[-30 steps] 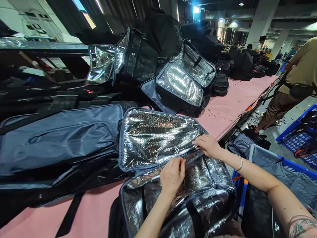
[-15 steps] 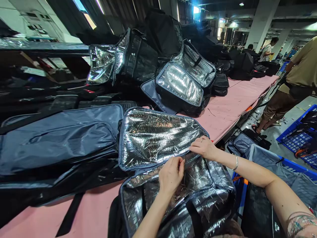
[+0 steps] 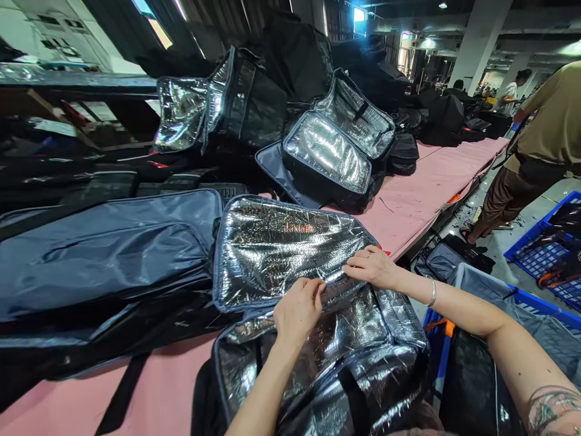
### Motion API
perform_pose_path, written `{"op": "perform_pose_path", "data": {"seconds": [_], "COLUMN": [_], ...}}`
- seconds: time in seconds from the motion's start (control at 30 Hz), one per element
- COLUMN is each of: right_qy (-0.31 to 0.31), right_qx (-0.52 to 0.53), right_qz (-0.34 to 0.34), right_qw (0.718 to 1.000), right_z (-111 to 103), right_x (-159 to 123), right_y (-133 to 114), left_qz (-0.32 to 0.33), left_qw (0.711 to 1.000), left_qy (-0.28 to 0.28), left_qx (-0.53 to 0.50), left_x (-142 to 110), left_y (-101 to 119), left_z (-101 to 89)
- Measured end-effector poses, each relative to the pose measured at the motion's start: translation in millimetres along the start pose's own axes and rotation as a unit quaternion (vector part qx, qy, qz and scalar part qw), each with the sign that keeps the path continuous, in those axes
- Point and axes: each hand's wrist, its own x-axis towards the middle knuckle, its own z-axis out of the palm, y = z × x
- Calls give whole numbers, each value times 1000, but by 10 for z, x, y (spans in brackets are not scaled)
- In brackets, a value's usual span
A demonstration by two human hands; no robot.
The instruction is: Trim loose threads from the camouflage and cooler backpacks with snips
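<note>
1. An open bag (image 3: 349,321) with a crinkled silver lining lay on the pink table cover (image 3: 403,206).
2. Its silver-lined flap (image 3: 281,251) was folded back on the bag's far side.
3. The left hand (image 3: 299,306) had its fingertips pinched together at the seam between flap and bag; whether they gripped anything was unclear.
4. The right hand (image 3: 370,266) rested at that seam, nearer the bag's right end, a bracelet (image 3: 432,292) on its wrist.
5. A grey-blue bag (image 3: 131,260) lay left of the open bag.
6. Beyond it stood more silver-lined bags (image 3: 327,151).
7. To its right were a blue crate (image 3: 542,306) and, farther off, a standing person (image 3: 549,127).
</note>
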Motion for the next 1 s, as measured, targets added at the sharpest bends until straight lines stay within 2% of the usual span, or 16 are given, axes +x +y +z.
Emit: {"op": "perform_pose_path", "data": {"seconds": [0.13, 0.33, 0.43, 0.63, 0.77, 1.0], "right_qy": [-38, -120, -142, -144, -134, -74], "right_qx": [7, 96, 122, 110, 112, 196], "right_qz": [-18, -15, -22, -38, -41, 84], "right_qw": [999, 988, 982, 983, 984, 974], "right_z": [25, 83, 120, 166, 197, 204], "right_x": [14, 104, 197, 352, 339, 21], "right_y": [42, 151, 160, 110, 105, 234], "left_qz": [-6, 1, 8, 16, 13, -1], "left_qw": [999, 997, 997, 997, 998, 998], "left_qy": [-39, -71, -80, -74, -53, 16], "left_qx": [5, 0, -2, -11, -32, -64], "left_x": [57, 67, 63, 75, 68, -27], "left_y": [-23, -68, -83, -114, -121, -44], "left_z": [-19, -22, -30, -26, -6, 37]}}
